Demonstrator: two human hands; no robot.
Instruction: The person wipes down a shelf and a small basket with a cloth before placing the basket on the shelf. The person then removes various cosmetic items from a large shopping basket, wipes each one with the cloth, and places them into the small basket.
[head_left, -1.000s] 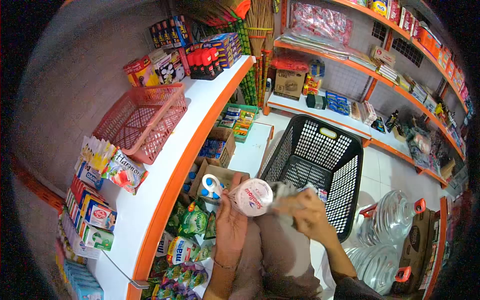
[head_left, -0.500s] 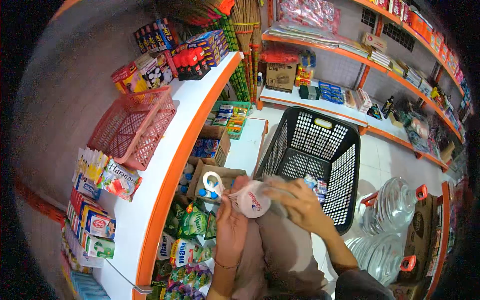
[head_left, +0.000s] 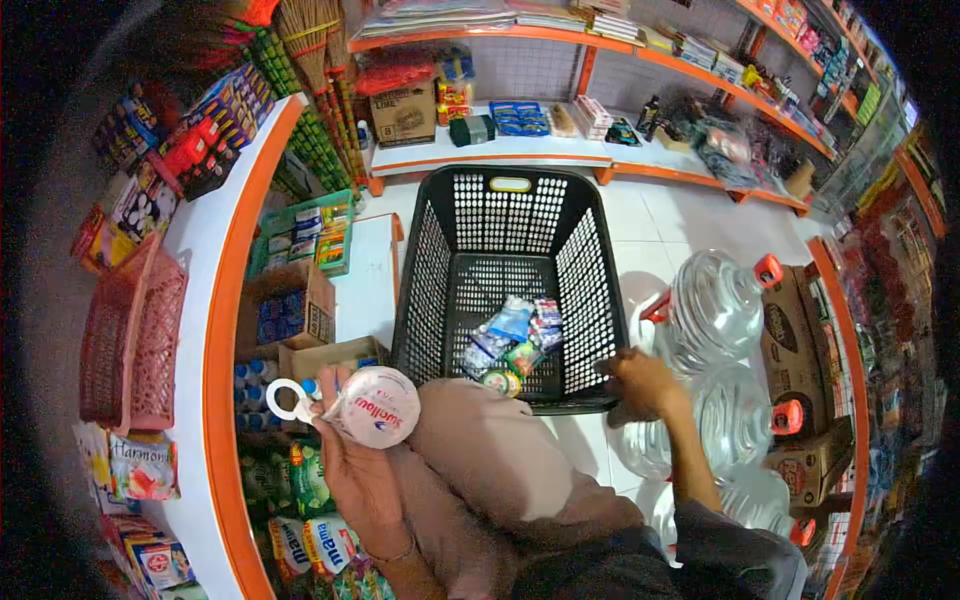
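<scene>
Round Swallow pack (head_left: pixel 380 407), one.
Left hand (head_left: pixel 362 485): grasping it. Right hand (head_left: pixel 643 384): beside black basket's (head_left: pixel 428 285) near-right corner; grip unclear.

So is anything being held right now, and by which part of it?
Yes: the left hand holds the round Swallow pack by its edge, near the white ring. Whether the right hand holds anything cannot be told.

Right hand (head_left: pixel 645 385) blurred, print on packets (head_left: pixel 512 318) too small to read, brooms (head_left: pixel 308 32) cut off above
</scene>
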